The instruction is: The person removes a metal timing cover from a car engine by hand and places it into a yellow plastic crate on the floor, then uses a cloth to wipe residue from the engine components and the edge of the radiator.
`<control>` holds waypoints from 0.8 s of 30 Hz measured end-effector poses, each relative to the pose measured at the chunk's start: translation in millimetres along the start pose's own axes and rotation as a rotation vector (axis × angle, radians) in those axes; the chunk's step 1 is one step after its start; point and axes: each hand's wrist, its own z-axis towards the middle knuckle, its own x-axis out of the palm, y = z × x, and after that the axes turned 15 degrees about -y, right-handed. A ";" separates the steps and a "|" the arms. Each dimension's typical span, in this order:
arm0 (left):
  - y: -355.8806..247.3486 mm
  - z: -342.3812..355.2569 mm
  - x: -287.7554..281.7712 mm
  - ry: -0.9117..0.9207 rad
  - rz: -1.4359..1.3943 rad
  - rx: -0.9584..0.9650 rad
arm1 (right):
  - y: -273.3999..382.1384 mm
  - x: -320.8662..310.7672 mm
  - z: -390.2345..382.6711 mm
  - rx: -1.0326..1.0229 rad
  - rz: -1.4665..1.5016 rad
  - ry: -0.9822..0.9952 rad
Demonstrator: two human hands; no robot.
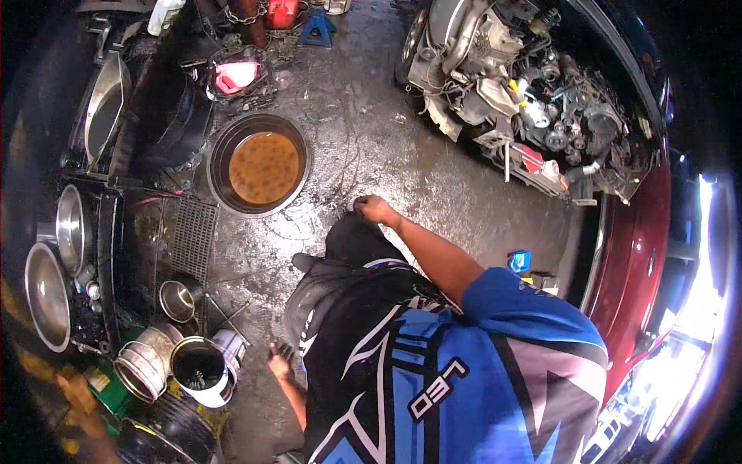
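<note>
My right hand (374, 209) rests at the front of my dark-clad leg (354, 243), fingers curled down; whether they grip anything is hidden. My left hand (280, 358) hangs low beside my body, fingers apart and nothing visible in them. To its left are a metal cross-shaped bar (230, 321), a white bucket with dark contents (199, 363), tilted pale buckets (147, 356) and a small steel pot (178, 300). Ahead and left of my right hand, a wide dark basin (220, 162) on the wet floor (340, 131) holds murky brown liquid.
A dismantled engine with hoses (541, 116) and a dark red car body (626, 278) line the right side. Steel bowls (48, 294), black panels (174, 124) and a floor grate (193, 232) are on the left. A blue jack stand (315, 29) and red container (282, 14) stand at the back.
</note>
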 end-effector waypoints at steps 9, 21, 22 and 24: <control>-43.4 60.4 -16.8 0.117 -0.259 -0.082 | -100.4 22.5 -99.3 0.546 0.195 -0.058; -116.1 23.1 100.0 0.129 0.157 0.716 | -262.0 40.1 -211.9 0.869 1.027 -0.004; -80.4 26.5 84.2 0.060 0.143 0.721 | -271.0 54.5 -193.1 0.404 0.525 0.139; -136.2 -13.7 117.9 0.105 0.088 0.569 | -278.4 23.6 -180.5 -0.059 0.053 0.062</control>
